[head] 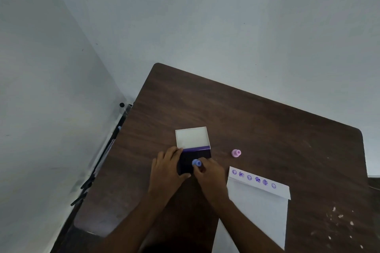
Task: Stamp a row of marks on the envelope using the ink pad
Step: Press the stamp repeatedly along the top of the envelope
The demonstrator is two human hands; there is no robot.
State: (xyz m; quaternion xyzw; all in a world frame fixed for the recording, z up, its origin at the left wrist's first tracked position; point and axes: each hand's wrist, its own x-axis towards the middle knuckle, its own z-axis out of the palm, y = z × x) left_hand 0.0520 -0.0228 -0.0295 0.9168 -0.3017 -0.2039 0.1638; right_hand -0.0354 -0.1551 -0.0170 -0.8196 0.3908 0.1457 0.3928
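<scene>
The dark purple ink pad lies open on the brown table, its white lid folded back behind it. My left hand grips the pad's left side. My right hand pinches a small blue stamp that sits on the pad's surface. To the right lies a white envelope with a row of several purple marks along its flap.
A pink stamp stands on the table right of the ink pad. Pale flecks dot the table's right side. White walls close in behind and on the left, with dark clutter in the gap beside the table's left edge.
</scene>
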